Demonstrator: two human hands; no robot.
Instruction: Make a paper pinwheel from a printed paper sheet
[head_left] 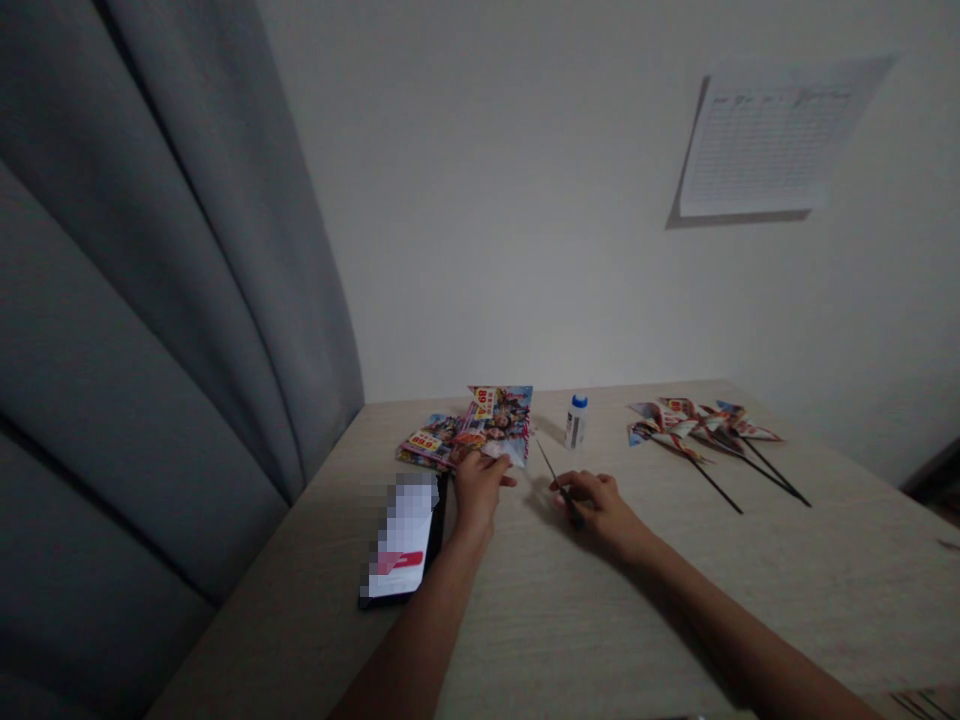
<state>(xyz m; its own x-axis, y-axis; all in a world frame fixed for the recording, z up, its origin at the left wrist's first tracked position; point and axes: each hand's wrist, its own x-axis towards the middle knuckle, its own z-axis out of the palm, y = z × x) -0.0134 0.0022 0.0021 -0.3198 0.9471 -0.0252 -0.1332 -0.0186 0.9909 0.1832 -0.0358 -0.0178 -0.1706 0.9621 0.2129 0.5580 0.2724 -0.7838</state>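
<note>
My left hand point(482, 487) is closed on the lower edge of a colourful printed paper piece point(504, 418), which is lifted and tilted toward me. Behind and left of it lies a stack of similar printed paper point(427, 440). My right hand point(600, 505) grips a thin tool with a black handle point(574, 512); its slim metal shaft points up and left toward the paper, apart from it. Whether it is an awl, a small screwdriver or something else, I cannot tell. A white bottle with a blue cap point(574, 425) stands upright beyond my hands.
A phone point(401, 540) with a lit, partly blurred screen lies left of my left forearm. Several paper pinwheels on black sticks point(697, 430) lie at the right of the wooden table point(525, 640). A grey curtain point(172, 250) borders the left side; a printed sheet point(765, 140) hangs on the wall.
</note>
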